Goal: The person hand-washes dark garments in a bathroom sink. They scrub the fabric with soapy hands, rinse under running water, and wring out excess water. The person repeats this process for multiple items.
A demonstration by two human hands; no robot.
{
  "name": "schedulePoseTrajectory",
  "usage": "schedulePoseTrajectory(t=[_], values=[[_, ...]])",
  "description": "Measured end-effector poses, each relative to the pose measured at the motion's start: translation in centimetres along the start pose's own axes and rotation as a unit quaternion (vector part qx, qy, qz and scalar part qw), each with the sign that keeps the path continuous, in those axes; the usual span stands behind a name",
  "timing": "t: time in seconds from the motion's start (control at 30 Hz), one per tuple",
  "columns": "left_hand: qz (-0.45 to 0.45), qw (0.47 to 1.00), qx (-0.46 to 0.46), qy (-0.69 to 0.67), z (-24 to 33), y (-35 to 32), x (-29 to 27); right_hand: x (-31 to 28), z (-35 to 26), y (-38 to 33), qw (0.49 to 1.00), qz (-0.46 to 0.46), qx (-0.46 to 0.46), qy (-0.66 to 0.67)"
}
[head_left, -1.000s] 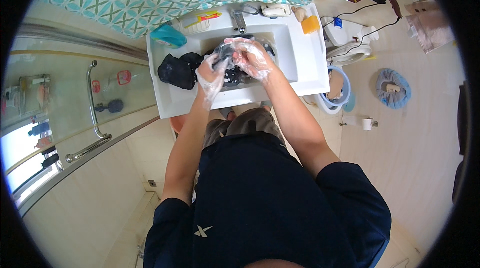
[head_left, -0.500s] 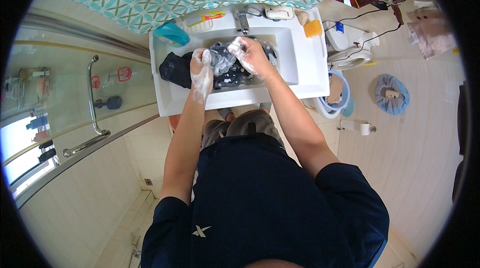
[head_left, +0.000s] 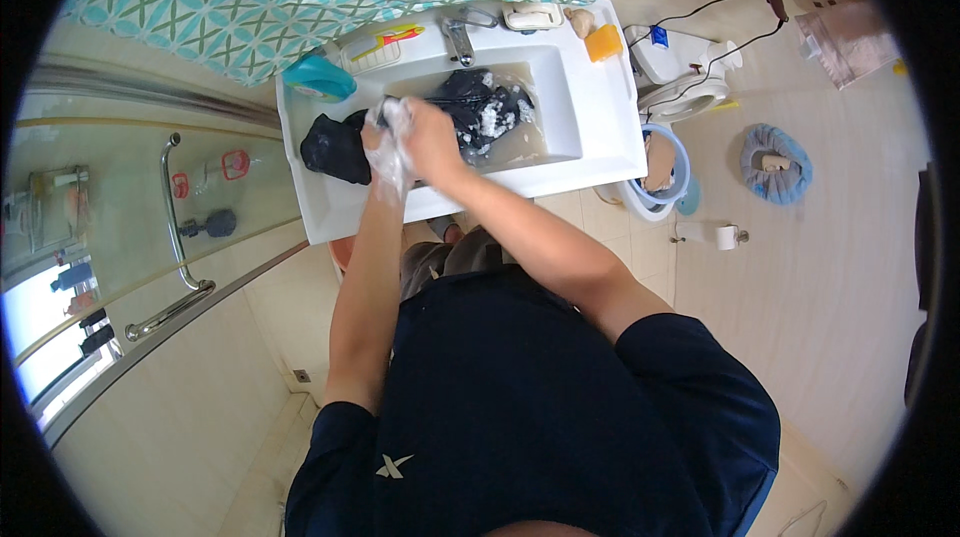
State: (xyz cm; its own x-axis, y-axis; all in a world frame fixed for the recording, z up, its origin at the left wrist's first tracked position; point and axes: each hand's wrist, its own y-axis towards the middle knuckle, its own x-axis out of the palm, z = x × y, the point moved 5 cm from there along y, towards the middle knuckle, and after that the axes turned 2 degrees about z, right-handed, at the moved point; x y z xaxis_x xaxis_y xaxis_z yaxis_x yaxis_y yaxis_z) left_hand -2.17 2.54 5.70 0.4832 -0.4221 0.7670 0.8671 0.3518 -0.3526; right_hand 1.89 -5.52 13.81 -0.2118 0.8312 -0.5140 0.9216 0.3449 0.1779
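A wet black garment [head_left: 470, 115] with white suds lies in the white sink [head_left: 565, 102], and its dark end bunches up at the left rim. Over the left part of the basin, my two soapy hands are pressed together. My left hand [head_left: 388, 152] is closed round a fold of the garment. Against it, my right hand [head_left: 430, 142] is closed on the same cloth, slightly blurred by motion. Their fingertips are partly hidden behind each other. Cloudy water stands in the basin beneath the chrome faucet [head_left: 459, 43].
A teal bottle [head_left: 320, 80] leans at the sink's back left, beside a white soap tray [head_left: 371, 55]. An orange block [head_left: 603, 43] and a soap dish [head_left: 533, 17] sit at the back right. A blue bucket [head_left: 682, 162] stands right of the sink; a glass door [head_left: 130, 167] is on the left.
My right hand has moved left to meet my left hand, and the stretched soapy cloth between them has bunched together. More of the sudsy garment now shows to the right. The view has shifted slightly.
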Motion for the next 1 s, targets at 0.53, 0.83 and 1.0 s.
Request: schedulePoseTrajectory(t=[0.53,0.83,1.0], values=[[0.137,0.967,-0.012,0.214,-0.5,-0.1,0.6,1.1,2.9,1.3,0.987,-0.009,0.127,0.096],[0.103,0.967,-0.018,0.233,0.5,-0.1,2.4,0.9,4.9,1.3,0.971,0.038,0.188,0.14],[0.055,0.976,0.057,0.201,-0.5,0.3,2.8,1.1,3.7,0.7,0.981,-0.021,0.12,0.152]])
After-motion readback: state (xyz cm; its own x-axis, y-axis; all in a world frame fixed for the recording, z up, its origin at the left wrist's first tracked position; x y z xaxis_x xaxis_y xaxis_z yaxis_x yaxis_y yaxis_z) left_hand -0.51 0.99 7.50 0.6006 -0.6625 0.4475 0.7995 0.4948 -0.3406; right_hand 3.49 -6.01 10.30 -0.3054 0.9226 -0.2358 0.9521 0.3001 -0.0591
